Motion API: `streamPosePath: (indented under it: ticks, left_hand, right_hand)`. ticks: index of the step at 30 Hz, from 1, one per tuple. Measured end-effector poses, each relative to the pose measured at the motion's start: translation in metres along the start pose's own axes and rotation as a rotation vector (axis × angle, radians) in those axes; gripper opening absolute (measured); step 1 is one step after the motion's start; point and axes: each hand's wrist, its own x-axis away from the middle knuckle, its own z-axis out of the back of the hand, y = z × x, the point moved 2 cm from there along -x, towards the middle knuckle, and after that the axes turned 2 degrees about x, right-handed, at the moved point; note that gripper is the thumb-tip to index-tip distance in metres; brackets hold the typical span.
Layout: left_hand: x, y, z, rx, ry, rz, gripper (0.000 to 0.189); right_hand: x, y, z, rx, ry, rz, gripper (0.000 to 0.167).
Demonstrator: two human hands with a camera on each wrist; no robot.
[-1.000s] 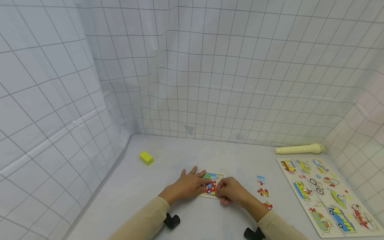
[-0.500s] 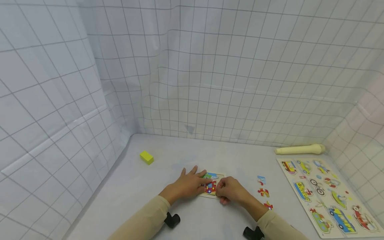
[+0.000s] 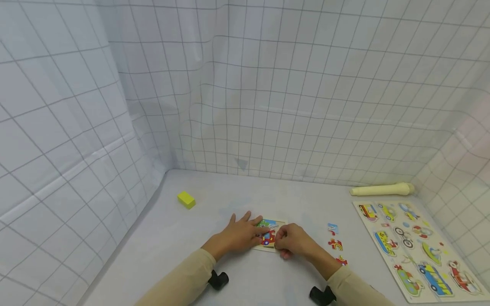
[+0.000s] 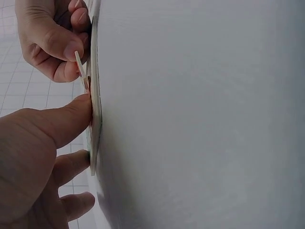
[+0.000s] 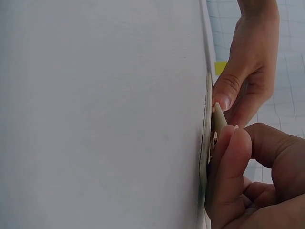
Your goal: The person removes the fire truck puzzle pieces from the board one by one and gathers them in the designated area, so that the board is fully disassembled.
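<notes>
A small wooden jigsaw board (image 3: 264, 249) with a red vehicle picture lies flat on the table in the head view. My left hand (image 3: 239, 235) rests on its left part, fingers spread, with the thumb touching the picture. At the board's right side, my right hand (image 3: 294, 240) pinches a jigsaw piece (image 4: 80, 66) between thumb and curled fingers. Both wrist views show this piece tilted, one edge raised off the board; its printed face is mostly hidden. Loose jigsaw pieces (image 3: 335, 245) lie in a column right of my right hand.
A large vehicle-picture puzzle board (image 3: 417, 250) lies at the right. Behind it is a pale yellow stick-like object (image 3: 382, 189). A yellow block (image 3: 186, 200) sits at the back left. White gridded curtains (image 3: 268, 93) enclose the table (image 3: 214, 187).
</notes>
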Motion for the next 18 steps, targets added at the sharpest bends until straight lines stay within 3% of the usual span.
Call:
streamPosePath:
  ticks: [18]
  left_hand:
    - [0.001,-0.002,-0.001,0.003,0.004,-0.02,0.044]
  right_hand:
    - [0.006,0.003,0.013,0.011,-0.024,0.051,0.007]
